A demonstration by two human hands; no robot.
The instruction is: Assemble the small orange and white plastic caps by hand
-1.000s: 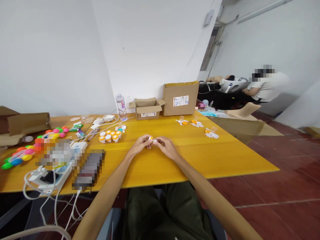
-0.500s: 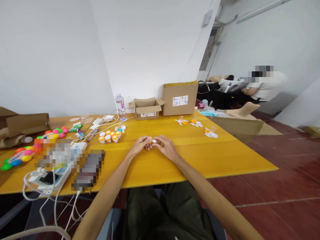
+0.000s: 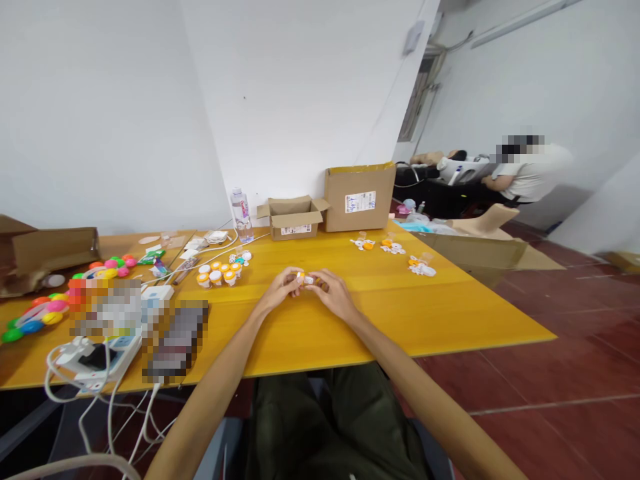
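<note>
My left hand (image 3: 277, 293) and my right hand (image 3: 335, 295) meet over the middle of the yellow table (image 3: 425, 313). Between their fingertips they pinch a small white and orange plastic part (image 3: 305, 278), held just above the tabletop. Its exact shape is too small to make out. Beyond my left hand stands a cluster of small orange and white capped pieces (image 3: 219, 273). More small white and orange parts (image 3: 395, 249) lie in little heaps toward the far right of the table.
Two cardboard boxes (image 3: 360, 197) and a water bottle (image 3: 241, 215) stand at the back by the wall. Coloured plastic balls (image 3: 111, 264), cables and a white device (image 3: 97, 355) crowd the left side. Another person (image 3: 533, 173) sits at a desk far right.
My hands stay together over the same spot. The small part has been turned and lifted slightly between my fingers.
</note>
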